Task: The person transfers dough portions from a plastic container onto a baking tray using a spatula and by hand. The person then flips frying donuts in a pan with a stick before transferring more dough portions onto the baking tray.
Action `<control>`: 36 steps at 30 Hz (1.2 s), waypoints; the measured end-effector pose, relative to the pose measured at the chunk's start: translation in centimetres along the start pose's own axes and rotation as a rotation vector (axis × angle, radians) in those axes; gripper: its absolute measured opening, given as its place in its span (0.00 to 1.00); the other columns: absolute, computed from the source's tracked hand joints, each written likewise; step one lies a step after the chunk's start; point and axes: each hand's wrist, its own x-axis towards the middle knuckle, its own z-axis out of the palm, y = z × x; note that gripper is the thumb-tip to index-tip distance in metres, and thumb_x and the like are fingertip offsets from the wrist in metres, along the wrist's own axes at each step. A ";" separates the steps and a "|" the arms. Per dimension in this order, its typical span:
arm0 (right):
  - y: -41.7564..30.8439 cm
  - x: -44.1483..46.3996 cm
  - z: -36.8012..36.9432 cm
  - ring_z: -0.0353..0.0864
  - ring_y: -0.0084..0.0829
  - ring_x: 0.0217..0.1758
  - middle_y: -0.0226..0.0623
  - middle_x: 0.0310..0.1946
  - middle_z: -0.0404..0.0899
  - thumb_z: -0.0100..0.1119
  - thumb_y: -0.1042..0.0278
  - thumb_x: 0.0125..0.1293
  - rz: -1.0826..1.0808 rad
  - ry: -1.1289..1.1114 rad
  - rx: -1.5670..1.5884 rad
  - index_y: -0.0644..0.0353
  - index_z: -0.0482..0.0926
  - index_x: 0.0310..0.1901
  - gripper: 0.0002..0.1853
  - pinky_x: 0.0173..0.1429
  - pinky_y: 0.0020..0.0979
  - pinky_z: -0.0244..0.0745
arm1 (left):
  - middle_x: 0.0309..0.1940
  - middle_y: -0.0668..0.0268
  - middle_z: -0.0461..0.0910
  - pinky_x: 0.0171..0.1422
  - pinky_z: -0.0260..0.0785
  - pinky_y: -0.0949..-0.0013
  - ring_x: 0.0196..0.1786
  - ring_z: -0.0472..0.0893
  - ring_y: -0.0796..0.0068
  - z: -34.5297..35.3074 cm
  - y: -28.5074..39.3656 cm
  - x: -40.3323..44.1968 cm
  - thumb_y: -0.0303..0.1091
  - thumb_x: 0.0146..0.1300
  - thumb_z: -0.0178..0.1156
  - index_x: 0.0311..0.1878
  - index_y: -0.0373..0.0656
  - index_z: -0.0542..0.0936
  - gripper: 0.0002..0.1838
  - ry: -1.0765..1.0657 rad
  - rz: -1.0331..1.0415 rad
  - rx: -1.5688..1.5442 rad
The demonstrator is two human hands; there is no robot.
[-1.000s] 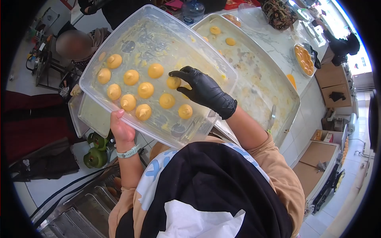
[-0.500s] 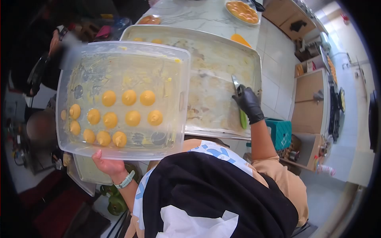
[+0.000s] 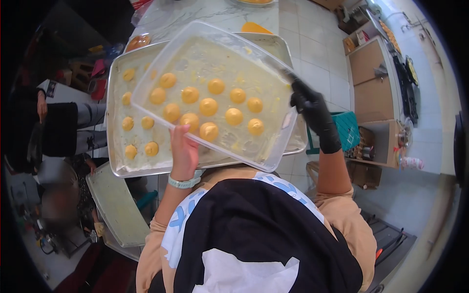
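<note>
My left hand [image 3: 184,152], bare with a pale watch at the wrist, grips the near-left rim of a translucent plastic tub [image 3: 277,158]. The tub is tilted over a large metal baking tray [image 3: 113,163]. Rows of yellow-orange piped mounds [image 3: 208,106] show in the tub, with smears of the same colour around them. More small mounds [image 3: 151,148] sit on the tray's left side. My right hand [image 3: 310,107], in a black glove, is at the tub's right edge with fingers curled. It is partly blurred, and what it holds cannot be made out.
An orange scraper-like piece [image 3: 256,28] lies beyond the tray on the marble table [image 3: 195,12]. A teal crate [image 3: 346,131] stands to the right. At left are other people [image 3: 58,122] and a pale tray [image 3: 117,202]. A counter [image 3: 373,105] runs along the right.
The tub has moved right and turned clockwise over the tray, uncovering mounds on the tray's left. My right hand has risen to the tub's edge; the green-handled blade it held no longer shows clearly.
</note>
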 end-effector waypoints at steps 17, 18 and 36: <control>-2.4 1.2 1.6 0.76 0.44 0.31 0.47 0.27 0.73 0.52 0.64 0.62 -0.283 -0.118 -0.661 0.43 0.73 0.54 0.17 0.36 0.39 0.71 | 0.46 0.65 0.70 0.56 0.66 0.64 0.51 0.72 0.69 1.0 -1.5 0.5 0.38 0.53 0.53 0.52 0.44 0.65 0.22 -0.152 -0.191 -0.047; -2.3 1.6 1.7 0.76 0.44 0.30 0.46 0.26 0.73 0.52 0.64 0.62 -0.290 -0.147 -0.676 0.42 0.73 0.54 0.18 0.36 0.39 0.71 | 0.46 0.65 0.70 0.56 0.66 0.64 0.51 0.72 0.69 1.2 -2.1 0.3 0.37 0.53 0.53 0.52 0.44 0.65 0.22 -0.157 -0.213 -0.031; -1.9 -1.0 4.2 0.78 0.39 0.26 0.40 0.26 0.76 0.51 0.69 0.58 -0.343 -0.494 -1.068 0.45 0.79 0.46 0.15 0.30 0.36 0.72 | 0.43 0.62 0.69 0.49 0.74 0.59 0.48 0.75 0.66 0.4 -4.4 0.1 0.33 0.55 0.51 0.48 0.41 0.63 0.18 -0.310 -0.458 -0.079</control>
